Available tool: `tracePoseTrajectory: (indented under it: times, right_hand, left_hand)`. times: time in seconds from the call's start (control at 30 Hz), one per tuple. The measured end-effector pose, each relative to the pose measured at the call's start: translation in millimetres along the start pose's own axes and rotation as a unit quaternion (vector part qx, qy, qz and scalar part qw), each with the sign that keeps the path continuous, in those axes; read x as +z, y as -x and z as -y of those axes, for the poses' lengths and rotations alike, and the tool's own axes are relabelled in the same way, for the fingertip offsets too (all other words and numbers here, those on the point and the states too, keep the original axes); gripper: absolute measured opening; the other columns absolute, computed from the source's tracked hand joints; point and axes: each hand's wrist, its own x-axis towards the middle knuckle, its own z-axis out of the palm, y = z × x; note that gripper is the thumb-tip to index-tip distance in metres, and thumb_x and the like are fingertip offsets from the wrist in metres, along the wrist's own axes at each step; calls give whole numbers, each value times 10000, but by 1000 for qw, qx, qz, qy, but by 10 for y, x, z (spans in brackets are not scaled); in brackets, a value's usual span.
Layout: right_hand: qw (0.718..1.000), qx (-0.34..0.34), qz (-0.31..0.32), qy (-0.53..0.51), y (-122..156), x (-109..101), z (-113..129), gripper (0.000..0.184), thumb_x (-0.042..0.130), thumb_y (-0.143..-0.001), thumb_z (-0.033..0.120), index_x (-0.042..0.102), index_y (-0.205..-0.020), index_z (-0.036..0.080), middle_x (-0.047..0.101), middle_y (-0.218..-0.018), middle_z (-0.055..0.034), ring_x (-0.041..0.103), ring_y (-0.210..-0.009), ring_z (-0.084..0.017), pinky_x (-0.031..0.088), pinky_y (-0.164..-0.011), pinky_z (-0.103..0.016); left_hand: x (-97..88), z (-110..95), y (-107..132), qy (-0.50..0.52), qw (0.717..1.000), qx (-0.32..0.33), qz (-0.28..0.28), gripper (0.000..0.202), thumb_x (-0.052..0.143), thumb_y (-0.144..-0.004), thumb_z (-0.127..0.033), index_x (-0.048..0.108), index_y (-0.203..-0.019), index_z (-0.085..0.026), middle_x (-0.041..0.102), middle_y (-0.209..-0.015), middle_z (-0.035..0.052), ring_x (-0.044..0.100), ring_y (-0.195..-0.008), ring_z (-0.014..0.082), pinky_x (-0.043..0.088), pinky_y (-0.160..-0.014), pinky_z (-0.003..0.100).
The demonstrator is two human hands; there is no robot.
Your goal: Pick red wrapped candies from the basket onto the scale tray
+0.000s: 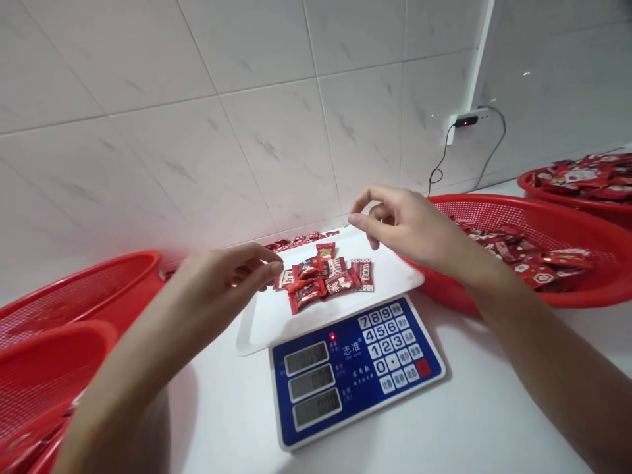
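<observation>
A digital scale (353, 368) with a blue keypad panel and a white weighing tray (266, 322) sits on the white counter. Several red wrapped candies (323, 280) lie in a small pile on the tray. My left hand (232, 273) hovers at the left edge of the pile, fingers curled loosely, with nothing visible in them. My right hand (399, 220) hangs above the tray's right side, thumb and forefinger pinched near each other; I see nothing between them.
A red basket (582, 227) with wrapped candies stands right of the scale, another red basket (577, 191) behind it. Two red baskets (74, 296) stand at left. More candies (301, 240) lie by the tiled wall. A charger (467, 122) is plugged into a wall socket.
</observation>
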Motion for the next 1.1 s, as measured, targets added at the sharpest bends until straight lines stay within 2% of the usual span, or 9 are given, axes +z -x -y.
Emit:
tracePoseTrajectory:
  times: [0.07,0.17,0.37,0.6,0.93,1.03,1.1]
  right_hand:
    - [1000,-4,-22,10,0,-26,1,138,603,-898,318,595,-876,182,567,-586,32,513,-540,-105,345,-540,-266]
    - [999,-2,-37,2,-6,-52,-5,137,602,-897,312,596,-872,177,565,-592,29,509,-540,-105,346,-542,-269]
    - [999,-24,-39,13,0,-9,19,189,591,-904,370,607,-876,184,574,-599,27,522,-549,-109,352,-551,-267]
    - [999,-29,-31,25,16,13,54,223,602,-894,409,615,-875,187,573,-599,29,529,-558,-114,343,-548,-264]
    - [999,-30,-33,23,2,-6,37,209,592,-896,390,621,-890,184,585,-612,21,543,-577,-125,352,-560,-268]
    - [999,-24,-14,26,-25,4,-38,198,583,-893,362,636,-942,178,653,-726,-17,588,-661,-147,398,-599,-272]
    - [998,-20,43,48,-31,24,-92,232,591,-874,351,646,-1022,181,691,-915,-64,622,-809,-181,437,-675,-284]
  left_hand:
    - [-85,-81,59,-12,1000,4,13,285,609,-807,-530,727,-849,-273,750,-752,-14,676,-661,160,490,-542,210]
    - [-160,-207,148,28,999,33,-17,270,621,-818,-529,723,-861,-282,731,-697,-32,670,-660,138,485,-519,172]
    - [-136,-397,248,112,992,34,-42,184,680,-796,-466,732,-787,-290,722,-698,-30,680,-691,166,527,-519,197]
    - [-120,-348,237,77,995,57,-29,132,664,-806,-418,727,-787,-304,732,-724,-44,680,-681,160,514,-499,185]
    - [-107,-367,218,56,997,43,-31,180,655,-810,-482,717,-794,-314,722,-706,-48,657,-665,148,479,-477,175]
    - [-19,-400,194,94,994,5,-64,220,656,-806,-515,713,-843,-306,748,-828,-24,680,-759,171,521,-561,211]
    - [81,-413,172,135,987,-11,-82,238,658,-812,-512,697,-952,-323,740,-1005,-18,683,-912,188,552,-710,244]
